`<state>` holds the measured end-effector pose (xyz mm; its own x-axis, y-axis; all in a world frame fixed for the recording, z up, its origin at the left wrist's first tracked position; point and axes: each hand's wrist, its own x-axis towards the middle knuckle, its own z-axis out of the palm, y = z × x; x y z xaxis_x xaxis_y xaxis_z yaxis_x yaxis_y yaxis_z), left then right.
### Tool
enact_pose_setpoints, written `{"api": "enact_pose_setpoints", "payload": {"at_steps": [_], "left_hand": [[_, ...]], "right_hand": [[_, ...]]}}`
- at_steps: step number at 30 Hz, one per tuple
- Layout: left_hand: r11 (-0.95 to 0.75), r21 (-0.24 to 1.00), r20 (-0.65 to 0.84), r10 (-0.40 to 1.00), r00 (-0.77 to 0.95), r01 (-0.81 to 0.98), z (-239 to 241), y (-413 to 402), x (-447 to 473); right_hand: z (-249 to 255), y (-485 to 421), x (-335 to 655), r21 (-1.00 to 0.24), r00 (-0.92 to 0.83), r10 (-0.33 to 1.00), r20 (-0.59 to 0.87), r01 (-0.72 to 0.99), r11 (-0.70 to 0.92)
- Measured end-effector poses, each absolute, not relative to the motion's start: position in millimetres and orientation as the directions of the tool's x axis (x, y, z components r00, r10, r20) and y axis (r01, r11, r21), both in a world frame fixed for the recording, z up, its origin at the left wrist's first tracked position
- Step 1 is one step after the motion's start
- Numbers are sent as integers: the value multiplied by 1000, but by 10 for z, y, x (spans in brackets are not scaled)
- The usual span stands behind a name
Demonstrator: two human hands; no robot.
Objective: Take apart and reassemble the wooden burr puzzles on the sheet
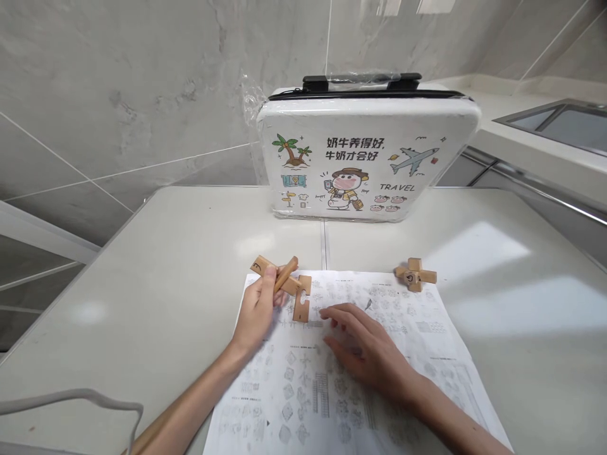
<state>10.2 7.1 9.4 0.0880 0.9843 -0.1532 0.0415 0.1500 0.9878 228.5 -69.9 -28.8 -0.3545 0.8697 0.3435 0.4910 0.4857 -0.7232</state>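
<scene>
White bench (pixel 165 265) under us: our left hand (pixel 258 309) grips the notched wooden puzzle pieces (pixel 289 284) at the instruction sheet's (pixel 427 341) top edge, our right hand (pixel 365 347) lies open, flat on the sheet.

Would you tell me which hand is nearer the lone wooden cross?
Right hand, resting on the sheet below-left of the wooden cross; left hand holds wooden pieces farther left.
</scene>
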Motion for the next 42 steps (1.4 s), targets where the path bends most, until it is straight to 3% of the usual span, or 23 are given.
{"api": "enact_pose_setpoints", "payload": {"at_steps": [6,12,17,25,36,39,42], "left_hand": [[212,975,-218,971,95,68,113,44,145],[274,960,-279,911,303,60,108,-6,182],[323,944,-322,849,419,71,125,-25,193],[241,962,-271,884,382,124,35,-40,150],[210,976,-214,913,346,50,96,-53,161],[204,978,-210,929,304,53,97,-49,166],[202,976,-217,932,291,81,64,-35,152]], "right_hand": [[-334,-679,2280,-670,-367,879,303,573,471],[-381,-658,2284,-684,-268,920,287,615,393],[-400,-647,2289,-660,-286,908,307,624,420],[-407,-636,2311,-699,-247,932,265,617,363],[-299,-608,2332,-763,-164,954,251,573,299],[-266,-601,2361,-841,-58,984,166,513,172],[-217,-569,2402,-951,51,999,-12,308,-27]]}}
